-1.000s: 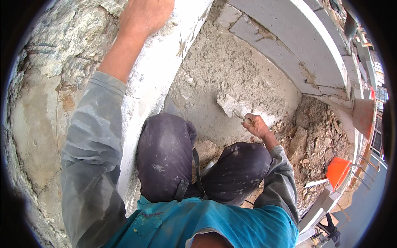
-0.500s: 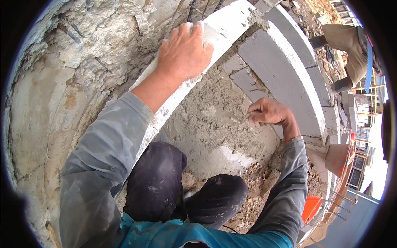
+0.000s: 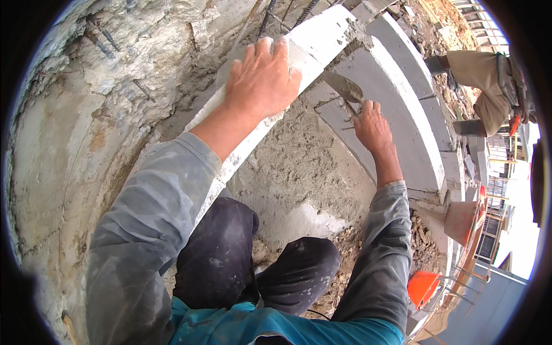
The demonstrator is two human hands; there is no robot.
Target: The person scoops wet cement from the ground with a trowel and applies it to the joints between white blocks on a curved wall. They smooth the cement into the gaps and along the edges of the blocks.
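My left hand (image 3: 261, 80) lies across the top of a long white block edge (image 3: 325, 37), fingers slightly apart and their tips at its far side. My right hand (image 3: 375, 127) is closed round the handle of a trowel (image 3: 344, 86). The trowel's mortar-smeared blade points up and left, over the inner edge of a curved grey block wall (image 3: 385, 98). Whether the blade touches the blocks I cannot tell. Between the two block rows lies rough, wet-looking grey mortar (image 3: 293, 155), close in front of my knees.
Rough broken concrete (image 3: 144, 63) rises at the left, with rebar (image 3: 267, 17) sticking out at the top. A person in tan trousers (image 3: 480, 69) stands at the upper right. At the right are a bucket (image 3: 461, 221) and an orange container (image 3: 422, 287). Rubble (image 3: 339, 259) lies near my knees.
My right hand has moved up and away from the mortar bed to the curved grey blocks, and the trowel blade now shows clearly. My left hand stays on the white block edge.
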